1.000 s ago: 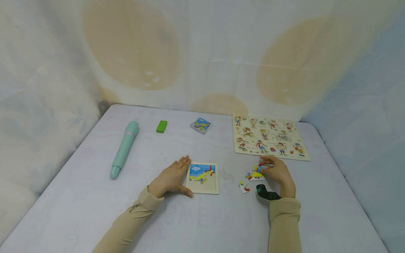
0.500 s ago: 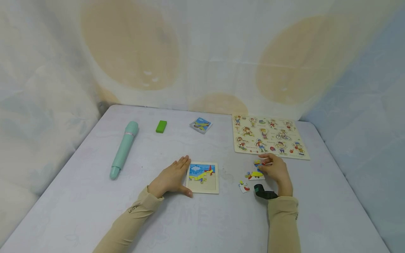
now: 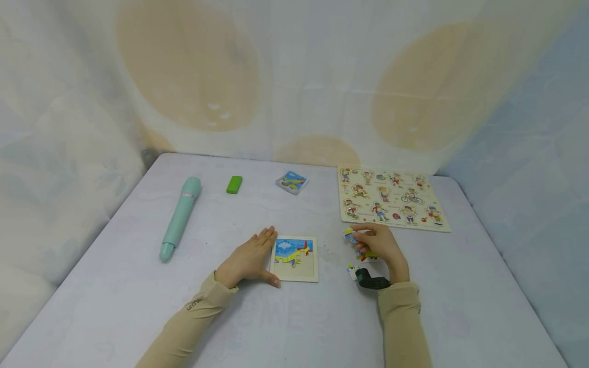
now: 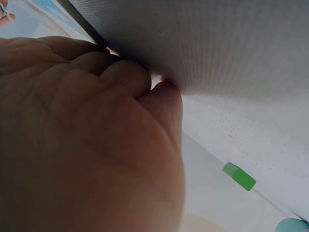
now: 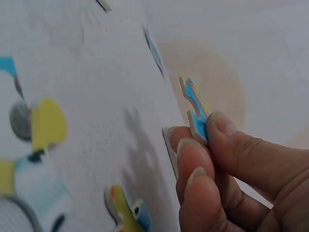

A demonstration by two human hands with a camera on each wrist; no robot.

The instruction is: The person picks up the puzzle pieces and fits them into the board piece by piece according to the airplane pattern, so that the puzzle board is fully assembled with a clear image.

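A small wooden puzzle tray (image 3: 309, 275) lies on the table, its upper part filled with a sky and airplane picture and its lower part bare wood. My left hand (image 3: 248, 258) rests along the tray's left edge, fingers straight and thumb spread. Between thumb and fingertips, my right hand (image 3: 379, 246) pinches a blue and yellow puzzle piece (image 5: 195, 108), raised above the table to the right of the tray. Under that hand lie loose puzzle pieces (image 3: 366, 256), partly hidden by the fingers, and another piece (image 3: 352, 271) partly covered by the wrist camera.
Behind the right hand lies a large board of sports figures (image 3: 391, 197). Farther back are a small airplane picture (image 3: 292, 182) and a green block (image 3: 234, 184). A mint-green microphone-shaped object (image 3: 181, 219) lies at the left. Curtains (image 3: 317, 92) enclose the table.
My right hand has picked the blue and yellow puzzle piece up from the loose pieces and moved left toward the tray with it. The left hand stays in place.
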